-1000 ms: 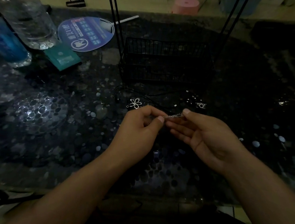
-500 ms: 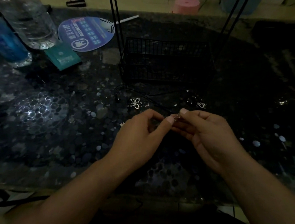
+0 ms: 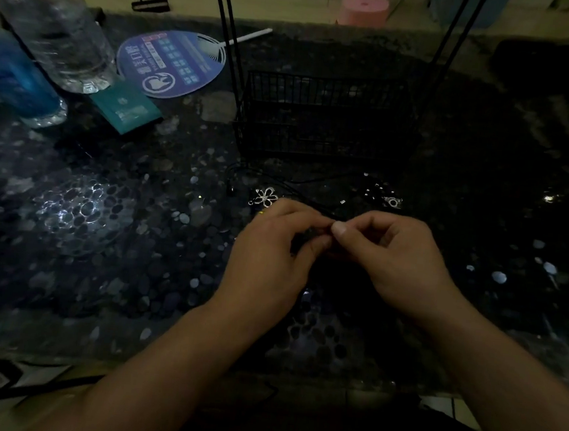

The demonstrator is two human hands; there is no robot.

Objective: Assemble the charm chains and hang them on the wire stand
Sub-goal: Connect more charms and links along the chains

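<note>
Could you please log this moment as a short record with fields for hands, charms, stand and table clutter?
left hand: fingertips pinching a small piece, too dark to identify
right hand: pinching the same spot, fingertips meeting the left's
flower charm: flat on the table, just beyond the left hand
camera charm: on the table, farther right
wire stand: behind the charms; nothing visibly hung
clutter: hand fan, clear bottle, teal packet
</note>
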